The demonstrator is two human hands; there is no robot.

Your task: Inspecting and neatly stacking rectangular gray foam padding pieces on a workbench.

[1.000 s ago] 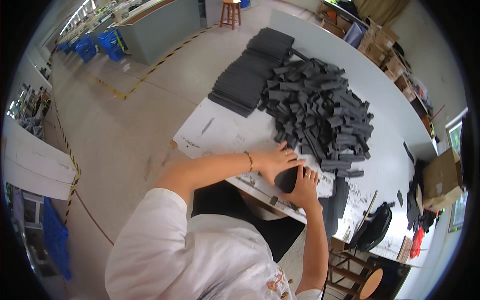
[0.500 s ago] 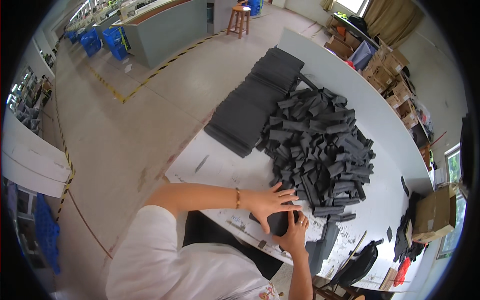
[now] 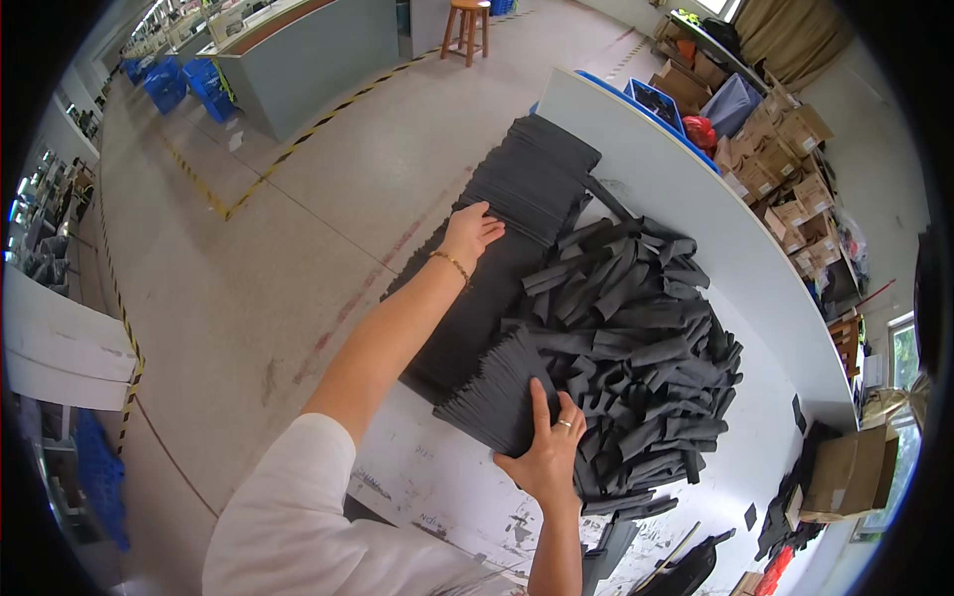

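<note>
My right hand (image 3: 549,442) grips a thick sheaf of dark grey fabric strips (image 3: 494,395), thumb at its lower end and fingers along its right side. The sheaf's layered edges fan toward the left. It stands against the near end of a long, neatly packed row of the same strips (image 3: 537,159). My left hand (image 3: 475,236) lies on that row about halfway along, its fingers reaching right across the top, slightly bent and holding nothing visible. My left forearm hides part of the row's left edge. Right of the row spreads a loose heap of dark curled strips (image 3: 636,348).
The white table (image 3: 397,437) has a raised board (image 3: 715,199) along its far right side. A black bag-like item (image 3: 686,566) and a cardboard box (image 3: 845,472) lie to the right. Beyond are a wooden stool (image 3: 465,30), blue crates (image 3: 209,89) and stacked cartons (image 3: 785,149).
Both hands have left the table's near edge. The right has carried the sheaf forward and left to the row's near end; the left has moved away from it onto the row.
</note>
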